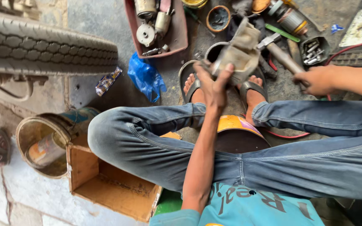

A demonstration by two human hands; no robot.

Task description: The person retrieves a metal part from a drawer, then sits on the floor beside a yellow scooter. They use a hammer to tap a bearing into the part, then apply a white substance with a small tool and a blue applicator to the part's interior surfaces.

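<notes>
Left hand point(214, 86) pinching a grey metal part point(236, 52) wrapped in dirty cloth, just above the sandalled feet point(195, 90). Right hand point(317, 79) at 3 o'clock, closed around a hammer point(279, 52), its handle end hidden in the fist. Big tyre point(47, 48) at 10 o'clock, cut off by the edge. Blue plastic bag point(145, 77) lying between tyre and feet. Red tray point(179, 35) at 12 o'clock holding motor parts. Small black box point(314, 50) at 1 o'clock full of bolts. Wooden box point(105, 184) at 7 o'clock, partly hidden under a knee. Old tin bucket point(42, 146) at 8 o'clock, inside hard to make out.
</notes>
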